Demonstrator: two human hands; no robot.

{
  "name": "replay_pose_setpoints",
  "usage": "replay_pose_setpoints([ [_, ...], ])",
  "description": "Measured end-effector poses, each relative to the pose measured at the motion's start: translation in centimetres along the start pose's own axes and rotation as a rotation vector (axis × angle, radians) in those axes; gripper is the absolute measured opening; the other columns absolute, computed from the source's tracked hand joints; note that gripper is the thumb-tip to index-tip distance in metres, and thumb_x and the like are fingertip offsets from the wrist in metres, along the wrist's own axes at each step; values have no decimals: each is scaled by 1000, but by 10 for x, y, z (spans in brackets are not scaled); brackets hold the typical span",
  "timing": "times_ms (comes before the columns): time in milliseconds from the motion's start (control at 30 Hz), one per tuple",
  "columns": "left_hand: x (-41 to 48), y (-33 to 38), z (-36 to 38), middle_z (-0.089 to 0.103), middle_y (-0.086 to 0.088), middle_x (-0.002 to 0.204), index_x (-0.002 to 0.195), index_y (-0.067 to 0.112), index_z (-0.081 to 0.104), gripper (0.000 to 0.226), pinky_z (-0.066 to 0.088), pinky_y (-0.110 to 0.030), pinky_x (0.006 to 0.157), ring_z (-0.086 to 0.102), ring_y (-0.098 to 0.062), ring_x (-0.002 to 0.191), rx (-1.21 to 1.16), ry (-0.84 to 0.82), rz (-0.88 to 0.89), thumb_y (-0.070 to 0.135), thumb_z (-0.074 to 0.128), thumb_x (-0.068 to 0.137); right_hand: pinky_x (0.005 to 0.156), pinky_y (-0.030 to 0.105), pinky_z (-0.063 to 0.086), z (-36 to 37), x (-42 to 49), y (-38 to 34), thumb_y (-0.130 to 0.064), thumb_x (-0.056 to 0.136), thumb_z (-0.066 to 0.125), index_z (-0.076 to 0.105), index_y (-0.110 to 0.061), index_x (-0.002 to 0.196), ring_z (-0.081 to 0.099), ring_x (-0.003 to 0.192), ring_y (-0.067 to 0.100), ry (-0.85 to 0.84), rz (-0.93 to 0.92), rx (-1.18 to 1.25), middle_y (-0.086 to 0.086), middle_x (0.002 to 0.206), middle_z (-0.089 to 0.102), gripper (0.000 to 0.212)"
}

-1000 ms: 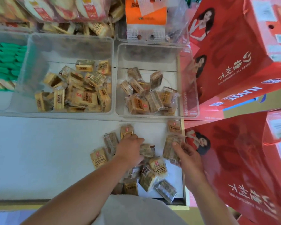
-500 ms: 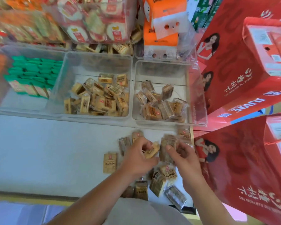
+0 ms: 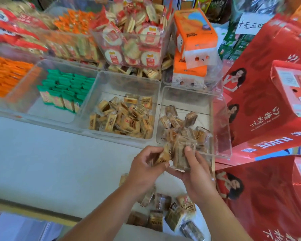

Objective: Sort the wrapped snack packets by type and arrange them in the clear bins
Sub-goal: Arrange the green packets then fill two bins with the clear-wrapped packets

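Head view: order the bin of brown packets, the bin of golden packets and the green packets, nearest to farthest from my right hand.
1. Bin of brown packets, just ahead of the right hand.
2. Bin of golden packets, ahead-left.
3. Green packets, far left.

"JUICE" on the red carton (image 3: pixel 266 101)

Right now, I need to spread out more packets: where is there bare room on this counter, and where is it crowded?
The white counter is bare left of the left hand, bordered behind by the green-packet bin and the middle bin. The right bin has bare floor at its back. Crowded: loose packets under both wrists, red boxes to the right.
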State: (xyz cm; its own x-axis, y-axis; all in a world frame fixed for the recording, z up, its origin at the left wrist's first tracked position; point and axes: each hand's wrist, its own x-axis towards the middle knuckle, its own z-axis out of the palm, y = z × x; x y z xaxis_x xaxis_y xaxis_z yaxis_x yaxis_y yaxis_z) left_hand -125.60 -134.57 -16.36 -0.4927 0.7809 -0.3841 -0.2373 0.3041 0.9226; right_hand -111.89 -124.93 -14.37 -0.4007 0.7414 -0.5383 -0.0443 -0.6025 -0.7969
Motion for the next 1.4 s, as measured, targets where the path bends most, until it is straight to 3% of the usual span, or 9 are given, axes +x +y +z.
replay_pose_setpoints([
  [200,31,26,-28,68,20,119,129,41,64,60,54,-19,94,60,6,115,188,-1,97,16,85,80,98,50,55,23,37,-34,-45,86,76,62,-22,129,69,112,23,96,-160,-253,1,121,72,51],
  [333,62,33,-49,59,26,127,144,42,48,78,46,-7,91,52,12,118,349,108,185,26,87,79,81,20,45,37,73,-64,-39,88,78,58,-20,127,63,100,9,237,-295,-501,-10,108,65,47],
  [633,126,34,-69,57,6,130,138,20,57,63,51,-36,99,56,-13,118,554,311,240,26,84,81,97,31,39,33,108,-75,-43,94,70,43,-23,151,48,117,9,276,-236,-779,-14,126,47,66],
  [833,90,7,-71,61,8,124,125,19,65,35,57,-31,85,62,-9,105,512,298,336,12,71,92,88,27,53,9,37,-15,-34,96,68,68,-30,119,64,105,2,210,-363,-852,-17,115,69,23],
  [933,56,-30,-75,65,13,109,117,24,66,24,54,-26,79,64,-5,94,547,292,192,18,69,94,86,31,57,10,19,32,-28,96,68,67,-40,100,65,101,4,55,-186,-890,-18,103,70,13],
  [1033,39,-73,-70,60,5,128,137,23,57,46,52,-32,94,59,-15,116,802,69,-115,37,67,94,99,38,51,1,33,79,-40,97,64,63,-37,116,59,120,14,18,-12,-1031,-11,125,64,19],
  [1133,42,-93,-63,47,-2,138,141,20,48,74,47,-37,100,43,-23,130,1124,-55,-250,66,62,85,107,43,46,-2,64,100,-56,96,59,42,-16,152,51,133,24,91,115,-1074,4,150,49,71],
  [1267,58,-106,-51,53,-2,126,127,20,54,81,47,-37,91,49,-25,118,1315,-12,-192,82,55,75,100,42,47,2,100,113,-62,91,60,52,-8,138,53,120,32,138,162,-1239,7,120,46,72],
  [1400,69,-121,-45,55,3,118,119,24,53,73,46,-36,89,51,-22,111,1192,39,-165,76,68,70,97,42,48,4,105,129,-53,84,74,61,-12,128,51,117,29,197,95,-1242,5,120,48,62],
])
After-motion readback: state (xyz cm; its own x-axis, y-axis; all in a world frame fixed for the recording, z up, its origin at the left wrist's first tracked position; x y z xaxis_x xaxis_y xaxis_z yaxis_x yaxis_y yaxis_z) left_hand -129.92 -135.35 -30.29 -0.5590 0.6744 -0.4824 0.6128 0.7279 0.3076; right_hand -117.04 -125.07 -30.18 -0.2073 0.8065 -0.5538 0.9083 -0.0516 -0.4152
